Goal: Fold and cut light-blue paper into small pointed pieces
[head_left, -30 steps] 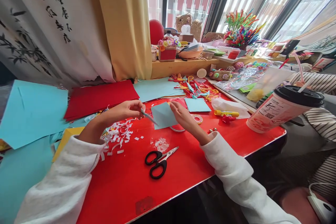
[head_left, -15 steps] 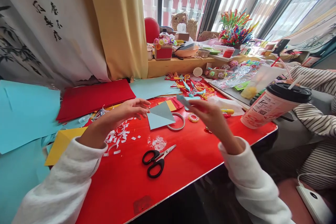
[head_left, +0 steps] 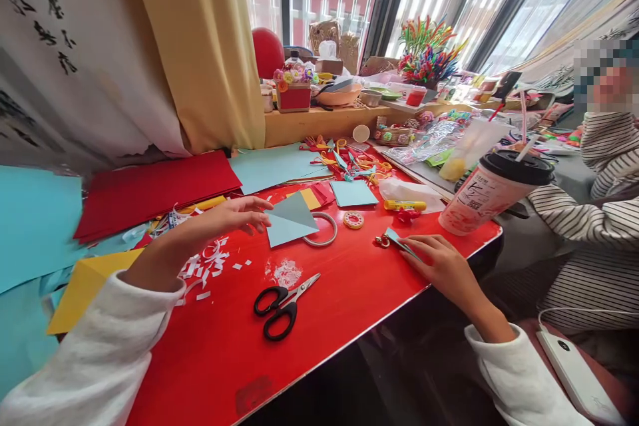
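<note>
My left hand (head_left: 244, 216) hovers with loosely spread fingers at the left edge of a light blue paper square (head_left: 292, 219), which lies partly over a silver ring (head_left: 327, 229). At the table's right side, my right hand (head_left: 432, 256) grips a small light blue paper piece (head_left: 402, 244) next to small gold bells (head_left: 382, 240). Another stack of blue squares (head_left: 354, 193) lies flat farther back. Black-handled scissors (head_left: 287, 306) rest partly open on the red table (head_left: 344, 299), nearer to me.
White paper scraps (head_left: 210, 263) are scattered at left, near red sheets (head_left: 160, 190) and a yellow sheet (head_left: 92, 283). A lidded cup (head_left: 479, 193) stands at right. Beyond it sits a person in striped sleeves (head_left: 574, 213).
My right hand has moved right and down with the blue paper, from above the table middle to its right side. The stack of blue squares now shows fully. The view has shifted right.
</note>
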Demonstrator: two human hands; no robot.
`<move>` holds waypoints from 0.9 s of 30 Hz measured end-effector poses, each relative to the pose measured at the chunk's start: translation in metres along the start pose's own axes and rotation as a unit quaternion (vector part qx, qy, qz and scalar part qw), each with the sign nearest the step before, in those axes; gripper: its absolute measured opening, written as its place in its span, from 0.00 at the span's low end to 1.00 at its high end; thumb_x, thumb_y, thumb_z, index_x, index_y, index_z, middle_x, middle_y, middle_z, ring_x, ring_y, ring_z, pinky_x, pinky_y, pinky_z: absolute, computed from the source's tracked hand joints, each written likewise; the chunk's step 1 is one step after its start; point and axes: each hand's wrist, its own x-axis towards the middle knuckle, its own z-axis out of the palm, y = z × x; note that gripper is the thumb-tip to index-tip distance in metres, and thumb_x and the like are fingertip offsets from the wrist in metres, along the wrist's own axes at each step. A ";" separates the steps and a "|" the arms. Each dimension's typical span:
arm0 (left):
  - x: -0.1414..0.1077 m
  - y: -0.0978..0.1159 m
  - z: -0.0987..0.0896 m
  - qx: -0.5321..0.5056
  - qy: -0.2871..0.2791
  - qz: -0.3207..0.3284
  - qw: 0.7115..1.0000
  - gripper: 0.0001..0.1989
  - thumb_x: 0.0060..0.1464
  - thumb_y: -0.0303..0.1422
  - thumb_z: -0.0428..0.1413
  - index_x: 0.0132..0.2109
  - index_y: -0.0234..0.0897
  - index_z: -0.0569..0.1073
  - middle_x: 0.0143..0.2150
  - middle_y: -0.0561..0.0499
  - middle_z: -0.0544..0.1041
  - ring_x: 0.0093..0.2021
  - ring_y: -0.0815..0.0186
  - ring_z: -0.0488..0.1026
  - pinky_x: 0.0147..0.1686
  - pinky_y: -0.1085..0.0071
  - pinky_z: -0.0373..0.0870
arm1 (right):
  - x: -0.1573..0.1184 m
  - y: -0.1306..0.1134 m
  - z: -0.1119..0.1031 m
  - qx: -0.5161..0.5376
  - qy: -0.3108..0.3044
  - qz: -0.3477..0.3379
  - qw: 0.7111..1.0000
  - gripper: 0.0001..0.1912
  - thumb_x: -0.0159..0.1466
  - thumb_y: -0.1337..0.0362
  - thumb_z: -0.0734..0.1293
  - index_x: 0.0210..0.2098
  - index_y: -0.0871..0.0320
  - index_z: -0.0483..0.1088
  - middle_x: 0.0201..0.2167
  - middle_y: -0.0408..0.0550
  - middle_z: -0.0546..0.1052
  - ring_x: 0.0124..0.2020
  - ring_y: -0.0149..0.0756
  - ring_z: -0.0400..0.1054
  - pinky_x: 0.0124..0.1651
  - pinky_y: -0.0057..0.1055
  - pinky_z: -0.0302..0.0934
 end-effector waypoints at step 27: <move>0.000 0.004 0.015 0.181 -0.002 0.047 0.982 0.19 0.48 0.46 0.49 0.44 0.44 0.70 0.46 0.52 0.72 0.46 0.61 0.68 0.40 0.71 0.65 | 0.005 -0.100 -0.005 0.106 -0.082 -0.164 0.977 0.21 0.61 0.61 0.60 0.54 0.51 0.60 0.54 0.51 0.62 0.52 0.40 0.61 0.50 0.37 0.61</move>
